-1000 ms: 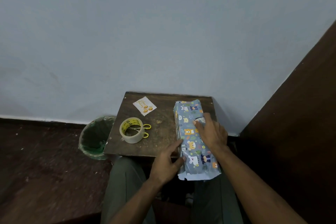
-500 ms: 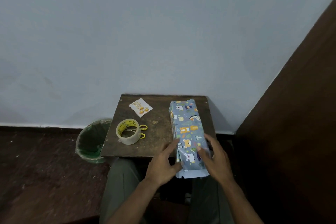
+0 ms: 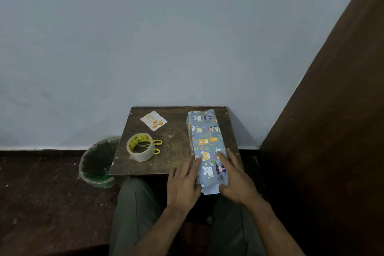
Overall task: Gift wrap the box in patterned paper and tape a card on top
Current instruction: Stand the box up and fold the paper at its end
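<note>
With my right hand [image 3: 236, 183] moved down from the box's middle, both hands, the left hand [image 3: 184, 181] included, now press straight fingers on the wrapped box [image 3: 205, 143] at the table's [image 3: 172, 151] front-right edge, ready to fold its open near end.

The scissors [image 3: 150, 146] lie mostly under the tape roll [image 3: 140, 149], only yellow handles clear. The card [image 3: 153, 120] print is too small to read. The hands [image 3: 182, 183] cover the wrapped box [image 3: 205, 141] near corners; its seam cannot be seen
</note>
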